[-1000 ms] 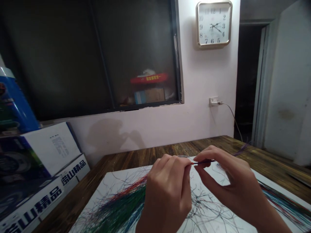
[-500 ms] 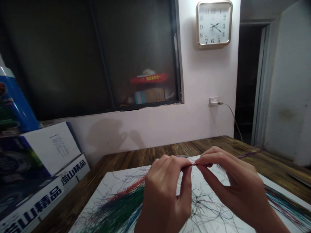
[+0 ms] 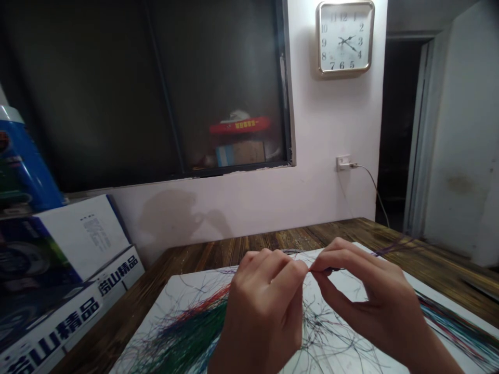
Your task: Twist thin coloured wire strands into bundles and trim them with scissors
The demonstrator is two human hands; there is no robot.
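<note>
My right hand [image 3: 370, 291] pinches a dark purple bundle of thin wires [image 3: 331, 270] between thumb and forefinger, and a tiny reddish bit shows at its fingertips. Purple strands [image 3: 393, 246] trail from behind that hand to the right. My left hand [image 3: 265, 306] is closed right beside it, its fingertips meeting the same spot; its thumb is mostly hidden, and so is what it grips there. Below both hands, loose dark thin strands [image 3: 317, 324] lie scattered on a white sheet [image 3: 187, 283]. Left of my left hand spreads a thick bundle of green, blue and red strands [image 3: 191, 327].
Another multicoloured bundle [image 3: 448, 322] lies on the right. The sheet rests on a dark wooden table [image 3: 234, 246] against the wall. Boxes [image 3: 86, 239] and a blue container [image 3: 29, 161] stand at the left. A cord hangs from a wall socket [image 3: 343, 163].
My left hand has rolled over, so its thumb is now mostly hidden behind the fingers. Both hands stay close together, and the purple strands at the right have shifted slightly.
</note>
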